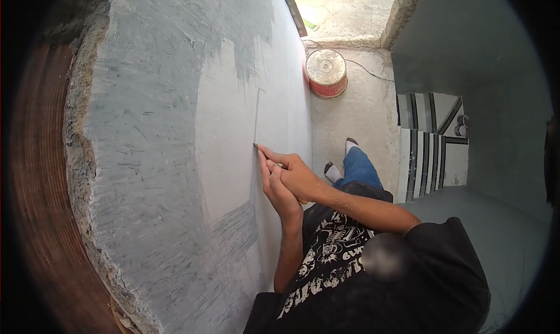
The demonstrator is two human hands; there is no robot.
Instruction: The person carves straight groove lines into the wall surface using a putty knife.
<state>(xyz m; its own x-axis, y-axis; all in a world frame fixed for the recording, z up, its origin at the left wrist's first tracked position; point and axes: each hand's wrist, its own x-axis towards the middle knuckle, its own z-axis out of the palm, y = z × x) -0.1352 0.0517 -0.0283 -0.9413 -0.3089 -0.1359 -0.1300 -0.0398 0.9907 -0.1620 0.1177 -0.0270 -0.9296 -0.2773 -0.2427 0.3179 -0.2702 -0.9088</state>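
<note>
My right hand [299, 173] reaches in from the right and overlaps my left hand [281, 197], which comes up from below. The fingers of both hands are pressed together against the wall [224, 118]. At the fingertips a small dark tip [255, 145] shows against the surface. The rest of what they hold is hidden, so its kind cannot be told. Around the hands the wall carries a smooth pale patch [224, 165] amid rougher grey coating. A thin dark line [257, 109] runs on the wall upward in the view from the fingertips.
A round container with a whitish lid and red side [326, 74] stands on the concrete floor beside the wall. A thin cable [367, 71] lies near it. Black-and-white striped steps [426, 159] are at right. A broken rough edge [87, 176] borders the wall at left.
</note>
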